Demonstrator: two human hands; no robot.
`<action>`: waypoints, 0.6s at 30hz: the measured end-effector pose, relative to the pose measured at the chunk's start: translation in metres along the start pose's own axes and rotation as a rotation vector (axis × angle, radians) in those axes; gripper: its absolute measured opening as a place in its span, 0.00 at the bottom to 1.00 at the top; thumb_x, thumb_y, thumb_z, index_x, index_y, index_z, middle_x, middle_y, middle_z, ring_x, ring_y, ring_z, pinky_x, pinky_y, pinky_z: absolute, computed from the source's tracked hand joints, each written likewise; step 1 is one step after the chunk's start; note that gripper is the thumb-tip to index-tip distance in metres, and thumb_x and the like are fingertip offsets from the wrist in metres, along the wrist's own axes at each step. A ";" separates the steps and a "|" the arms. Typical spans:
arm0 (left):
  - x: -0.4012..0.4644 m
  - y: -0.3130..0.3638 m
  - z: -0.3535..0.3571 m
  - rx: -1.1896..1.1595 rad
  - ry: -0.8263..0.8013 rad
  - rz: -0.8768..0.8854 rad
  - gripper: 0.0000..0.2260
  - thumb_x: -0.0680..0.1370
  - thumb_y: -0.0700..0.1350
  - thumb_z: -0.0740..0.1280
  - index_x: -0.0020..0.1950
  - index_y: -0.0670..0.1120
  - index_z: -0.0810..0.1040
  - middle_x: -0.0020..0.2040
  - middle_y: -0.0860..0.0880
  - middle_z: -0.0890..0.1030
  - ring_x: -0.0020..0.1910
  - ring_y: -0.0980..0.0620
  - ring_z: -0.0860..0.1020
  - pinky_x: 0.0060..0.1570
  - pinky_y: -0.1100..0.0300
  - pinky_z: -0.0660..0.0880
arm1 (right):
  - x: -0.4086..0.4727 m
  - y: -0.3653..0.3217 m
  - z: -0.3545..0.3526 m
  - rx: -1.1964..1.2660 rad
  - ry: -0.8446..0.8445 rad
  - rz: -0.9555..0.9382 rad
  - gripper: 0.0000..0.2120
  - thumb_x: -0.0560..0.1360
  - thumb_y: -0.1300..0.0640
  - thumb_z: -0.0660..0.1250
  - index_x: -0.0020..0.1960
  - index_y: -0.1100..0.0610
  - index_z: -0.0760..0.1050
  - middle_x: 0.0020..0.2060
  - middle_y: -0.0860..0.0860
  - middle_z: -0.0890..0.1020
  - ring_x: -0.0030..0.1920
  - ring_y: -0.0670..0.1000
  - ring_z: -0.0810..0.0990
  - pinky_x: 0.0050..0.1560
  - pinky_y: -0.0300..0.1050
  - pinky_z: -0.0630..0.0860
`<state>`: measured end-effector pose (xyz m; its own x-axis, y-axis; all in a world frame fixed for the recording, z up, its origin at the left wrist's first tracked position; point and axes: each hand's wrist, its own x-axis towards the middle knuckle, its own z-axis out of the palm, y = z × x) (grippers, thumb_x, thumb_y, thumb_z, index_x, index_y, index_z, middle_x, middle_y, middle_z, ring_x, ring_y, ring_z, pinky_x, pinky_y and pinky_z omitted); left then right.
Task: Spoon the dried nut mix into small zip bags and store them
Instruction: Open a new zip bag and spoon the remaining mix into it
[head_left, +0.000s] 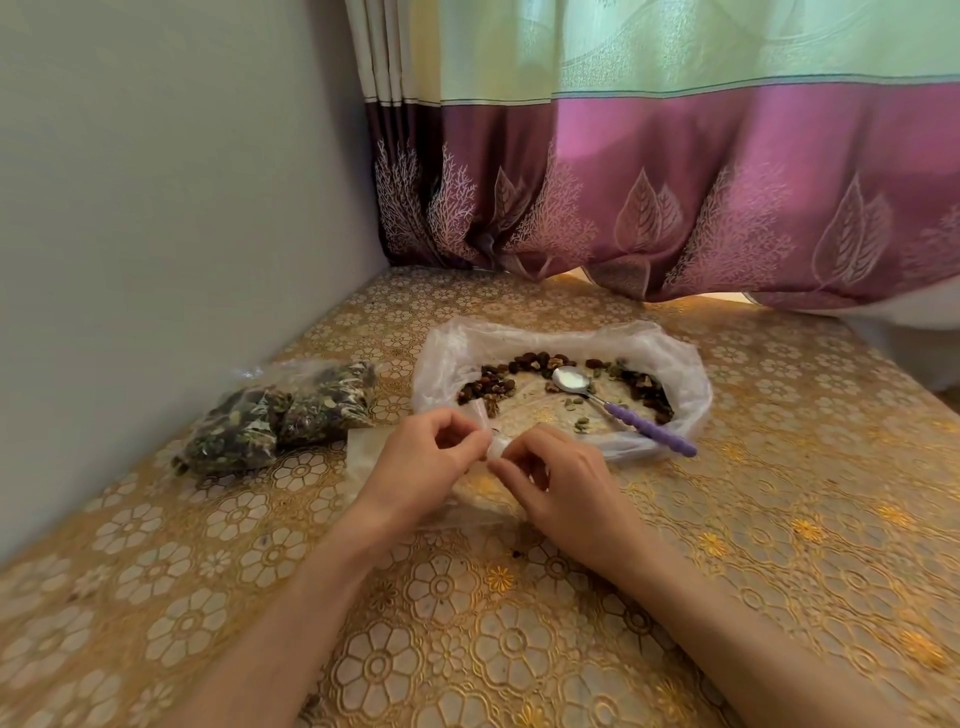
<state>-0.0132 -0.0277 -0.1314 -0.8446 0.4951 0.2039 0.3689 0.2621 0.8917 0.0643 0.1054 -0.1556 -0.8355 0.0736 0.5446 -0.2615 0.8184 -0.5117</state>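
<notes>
My left hand (423, 460) and my right hand (563, 480) meet over the table, both pinching the top edge of a small clear zip bag (491, 447). Just beyond them lies a large clear plastic bag (675, 358) spread flat, with the dried nut mix (524, 364) scattered in a ring on it. A spoon with a purple handle (649, 428) rests in the mix, its bowl facing up. Several filled zip bags (283, 415) lie in a heap at the left, by the wall. Flat empty bags (363, 454) lie under my left hand.
A gold floral cloth (467, 623) covers the table. A grey wall (156, 260) runs along the left side. A purple and green curtain (675, 182) hangs over the far edge.
</notes>
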 end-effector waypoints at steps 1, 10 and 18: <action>0.001 0.000 -0.001 -0.028 0.012 -0.007 0.05 0.75 0.43 0.69 0.40 0.45 0.79 0.30 0.56 0.78 0.27 0.66 0.73 0.29 0.73 0.69 | 0.001 0.001 -0.001 0.009 0.005 0.003 0.05 0.76 0.55 0.67 0.44 0.56 0.77 0.36 0.42 0.73 0.34 0.39 0.70 0.37 0.31 0.68; 0.000 -0.002 0.001 0.096 0.022 0.047 0.06 0.74 0.47 0.70 0.40 0.45 0.78 0.36 0.50 0.81 0.33 0.62 0.76 0.37 0.68 0.74 | 0.000 0.001 0.000 -0.110 -0.060 -0.002 0.04 0.76 0.57 0.65 0.45 0.56 0.77 0.38 0.45 0.77 0.38 0.46 0.74 0.40 0.42 0.73; 0.000 0.001 0.000 -0.002 -0.030 0.055 0.09 0.71 0.52 0.68 0.41 0.46 0.77 0.33 0.53 0.79 0.28 0.66 0.74 0.31 0.73 0.69 | 0.003 0.006 -0.002 0.118 -0.060 0.157 0.12 0.73 0.52 0.70 0.36 0.49 0.69 0.30 0.44 0.74 0.31 0.43 0.70 0.33 0.37 0.69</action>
<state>-0.0134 -0.0275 -0.1306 -0.8111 0.5331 0.2405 0.4138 0.2326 0.8802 0.0610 0.1113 -0.1553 -0.8969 0.1581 0.4129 -0.1775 0.7267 -0.6637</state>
